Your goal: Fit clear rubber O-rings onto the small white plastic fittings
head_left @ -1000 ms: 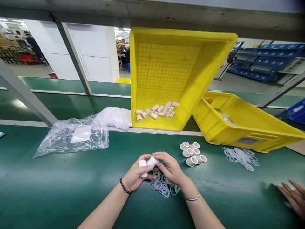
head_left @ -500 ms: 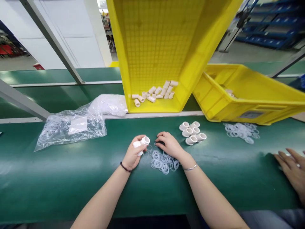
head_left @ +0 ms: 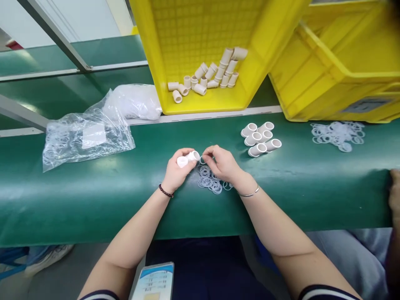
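My left hand [head_left: 178,170] is closed around white plastic pipe fittings [head_left: 193,156]; two open ends show above its fingers. Close beside it, my right hand [head_left: 221,162] pinches a thin translucent ring [head_left: 202,159] at the mouth of one fitting. Whether the ring touches the fitting I cannot tell. Just below both hands lies a loose pile of the same kind of rings [head_left: 210,181], partly covered by my right hand. To the right, several white fittings [head_left: 257,150] stand grouped on the green work surface [head_left: 200,216].
A tilted yellow bin [head_left: 203,109] at the back holds several fittings [head_left: 200,88]. Another yellow bin [head_left: 337,89] stands right of it, with more rings [head_left: 339,135] in front. Clear plastic bags [head_left: 90,137] lie at left. Another person's hand [head_left: 394,193] is at the right edge.
My view has tilted down. My right hand has come closer to my left and now holds a ring up by the fitting. The other person's hand has moved mostly out of view.
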A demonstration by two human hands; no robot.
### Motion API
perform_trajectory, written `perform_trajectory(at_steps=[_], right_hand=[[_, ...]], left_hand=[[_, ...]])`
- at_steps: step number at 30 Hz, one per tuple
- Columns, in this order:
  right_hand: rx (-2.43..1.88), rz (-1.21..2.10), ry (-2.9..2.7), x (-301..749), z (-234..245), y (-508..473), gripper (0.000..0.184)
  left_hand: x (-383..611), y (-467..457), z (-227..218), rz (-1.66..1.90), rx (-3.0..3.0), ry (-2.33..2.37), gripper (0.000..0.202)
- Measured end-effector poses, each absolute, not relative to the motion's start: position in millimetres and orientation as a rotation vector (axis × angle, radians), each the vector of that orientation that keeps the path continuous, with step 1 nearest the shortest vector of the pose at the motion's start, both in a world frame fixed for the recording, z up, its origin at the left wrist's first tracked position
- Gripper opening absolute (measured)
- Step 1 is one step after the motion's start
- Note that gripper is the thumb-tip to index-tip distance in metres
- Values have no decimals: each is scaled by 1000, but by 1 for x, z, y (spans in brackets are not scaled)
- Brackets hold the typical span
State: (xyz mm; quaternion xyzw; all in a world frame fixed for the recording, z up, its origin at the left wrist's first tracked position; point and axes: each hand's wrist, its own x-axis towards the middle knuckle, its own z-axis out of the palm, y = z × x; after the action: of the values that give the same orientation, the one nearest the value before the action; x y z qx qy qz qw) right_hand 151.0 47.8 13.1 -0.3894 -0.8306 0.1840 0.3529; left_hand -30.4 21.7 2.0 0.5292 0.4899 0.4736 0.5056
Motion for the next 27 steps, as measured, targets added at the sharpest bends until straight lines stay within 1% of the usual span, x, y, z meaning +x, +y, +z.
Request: perform_trajectory(at_steps=[4, 7, 14, 27], right_hand=[[-922, 495, -2163, 145, 9, 46, 6], [-928, 517, -2131, 144, 8, 46, 5], [-943, 545, -2087, 143, 8, 46, 5], [-936, 588, -2115, 141, 11, 43, 13]], left_hand=[[-28, 19, 5, 1060, 1261, 1149, 36], [-28, 17, 8, 1027, 1246, 1129, 40], [-30, 16, 12, 998, 1252, 1092, 42], [-28, 11, 17, 916, 1528, 1172, 25]])
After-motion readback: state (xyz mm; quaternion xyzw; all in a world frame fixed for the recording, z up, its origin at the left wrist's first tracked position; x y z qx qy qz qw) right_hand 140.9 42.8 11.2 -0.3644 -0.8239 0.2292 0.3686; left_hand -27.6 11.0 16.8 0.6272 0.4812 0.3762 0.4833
